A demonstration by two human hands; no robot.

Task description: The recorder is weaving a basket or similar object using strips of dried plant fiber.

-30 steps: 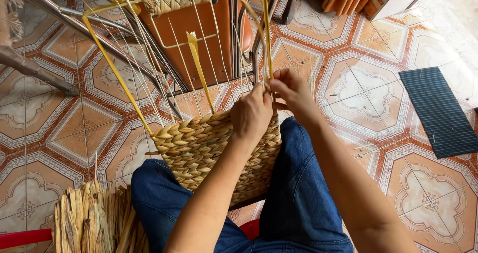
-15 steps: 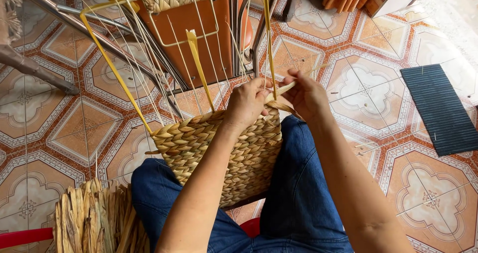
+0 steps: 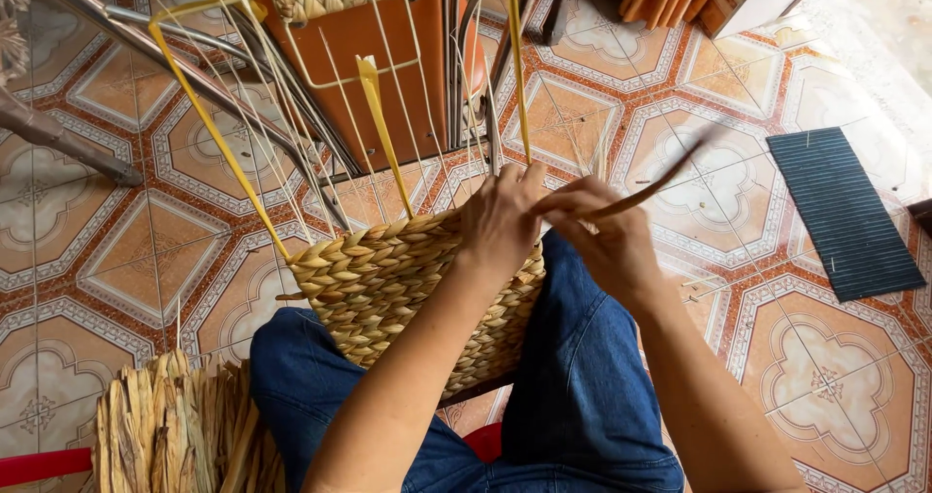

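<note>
Head view, dried fibre bundle beside woven basket, dark mat right

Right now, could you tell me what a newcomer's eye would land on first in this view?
First, the half-woven basket on the person's lap, centre, with yellow strips and thin wire uprights rising from it. The left hand and right hand meet at its top edge, the right pulling a dried fibre strand. A bundle of dried leaves lies lower left.

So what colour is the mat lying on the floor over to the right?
The mat is dark blue-grey with fine ribs, clearest in the head view.
</note>
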